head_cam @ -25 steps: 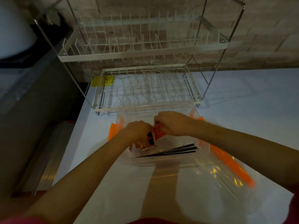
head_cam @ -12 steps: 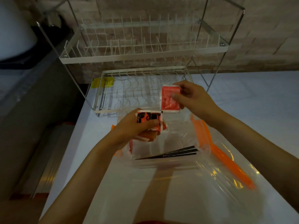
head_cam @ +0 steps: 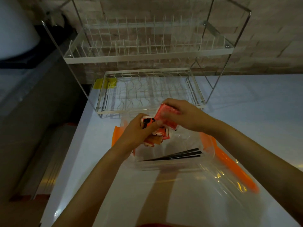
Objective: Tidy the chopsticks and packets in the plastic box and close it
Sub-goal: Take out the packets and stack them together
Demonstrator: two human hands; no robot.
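Observation:
A clear plastic box with orange side clips stands open on the white counter in front of me. Black chopsticks lie along its near wall. My left hand grips a stack of red, white and black packets above the box's left end. My right hand pinches a single red packet and holds it against the top of that stack. The clear lid with an orange clip lies to the right of the box.
A two-tier white wire dish rack stands right behind the box, against a brick wall. Yellow tape marks the rack's left corner. The counter's left edge drops off beside a dark gap.
My right hand brought the single red packet down from above the rack's lower tier to the stack in my left hand. The left hand stayed above the box's left end.

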